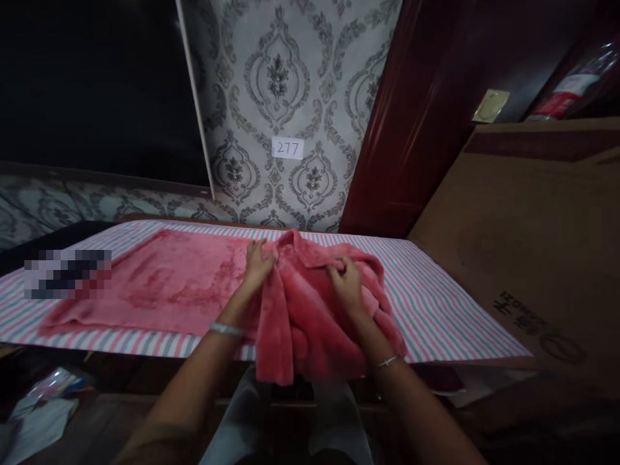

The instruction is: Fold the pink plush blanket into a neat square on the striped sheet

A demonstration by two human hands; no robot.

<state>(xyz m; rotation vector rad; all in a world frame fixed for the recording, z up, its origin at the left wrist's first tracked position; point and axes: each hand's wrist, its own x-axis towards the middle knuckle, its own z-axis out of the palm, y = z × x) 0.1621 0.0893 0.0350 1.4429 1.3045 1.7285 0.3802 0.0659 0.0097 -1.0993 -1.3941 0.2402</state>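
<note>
Fingers of the left hand [258, 263] and right hand [347, 283] pinch folds of the pink plush cloth [194, 271], which lies partly bunched on the striped cover [436, 303]; presumably soft, limp and light, it is best gripped by its edges.

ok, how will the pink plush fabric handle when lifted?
The pink plush fabric is likely floppy: one flap droops past the striped cloth's front edge. Its fuzzy surface suggests little slip. Probably not fragile, given the soft folds.
</note>
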